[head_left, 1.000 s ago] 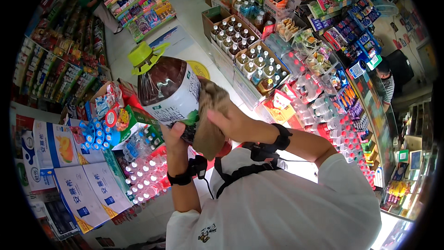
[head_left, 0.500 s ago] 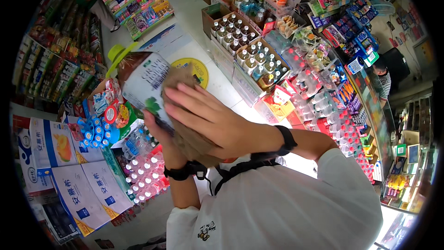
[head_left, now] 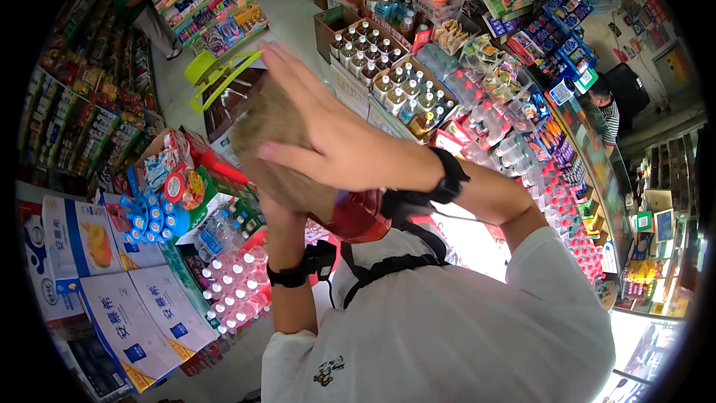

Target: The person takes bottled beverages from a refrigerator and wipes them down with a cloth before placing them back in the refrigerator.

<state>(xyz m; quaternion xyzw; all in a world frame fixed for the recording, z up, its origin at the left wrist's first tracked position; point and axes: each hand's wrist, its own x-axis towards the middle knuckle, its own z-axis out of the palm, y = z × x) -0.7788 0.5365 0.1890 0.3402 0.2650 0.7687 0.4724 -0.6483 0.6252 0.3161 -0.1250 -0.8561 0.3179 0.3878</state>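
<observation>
Shop shelves (head_left: 67, 134) packed with goods line the left side, and one person (head_left: 138, 11) stands near their upper end. White cartons (head_left: 145, 306) are stacked at lower left; beyond their right-hand edge sit a cluster of blue containers (head_left: 154, 216) and wrapped rows of white-capped bottles (head_left: 237, 291), too crowded to count.

One large bottle (head_left: 356, 218) of dark reddish drink is held tilted before the chest, its single yellow-green cap (head_left: 199, 67) toward upper left. The left hand (head_left: 277, 207) is at its underside, fingers hidden, so I cannot tell how closed it is. One brown cloth (head_left: 280, 130) wraps the bottle's side; the right hand (head_left: 324, 142) lies flat over it, fingers straight, thumb apart.

Farther right, two cardboard boxes (head_left: 328, 33) stand end to end, each holding roughly a dozen bottles. A second person (head_left: 610, 116) sits behind the counter's (head_left: 597, 179) far edge.
</observation>
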